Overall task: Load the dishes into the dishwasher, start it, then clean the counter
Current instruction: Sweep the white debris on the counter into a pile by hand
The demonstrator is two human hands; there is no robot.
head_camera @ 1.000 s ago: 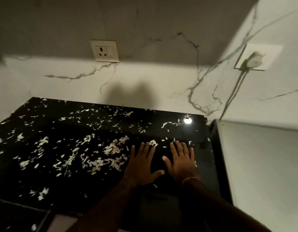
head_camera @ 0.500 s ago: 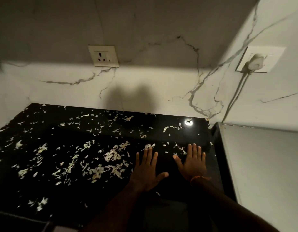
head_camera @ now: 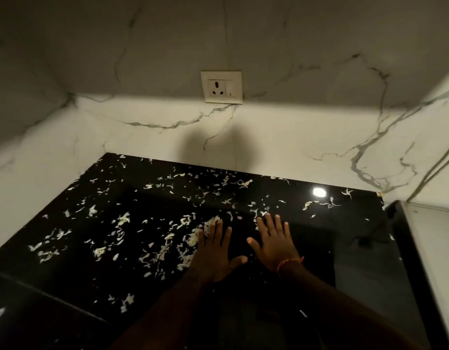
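Note:
A glossy black counter point(head_camera: 319, 248) is littered with several pale vegetable scraps point(head_camera: 165, 248), thickest left of centre. My left hand point(head_camera: 213, 251) lies flat on the counter with straight fingers, its fingertips and outer edge against a small heap of scraps point(head_camera: 208, 226). My right hand point(head_camera: 275, 242) lies flat beside it, fingers spread, an orange thread around the wrist. Neither hand holds anything. The patch of counter right of my right hand carries only a few scraps.
A white marble-patterned wall point(head_camera: 294, 137) backs the counter, with a socket plate point(head_camera: 221, 86) above. A pale appliance top point(head_camera: 435, 251) with a dark edge stands at the right. A lamp's reflection point(head_camera: 318, 192) shines on the counter.
Both flat hands have slid leftwards across the counter, pushing scraps into a heap at the left hand. The view has swung left, so the socket sits centred.

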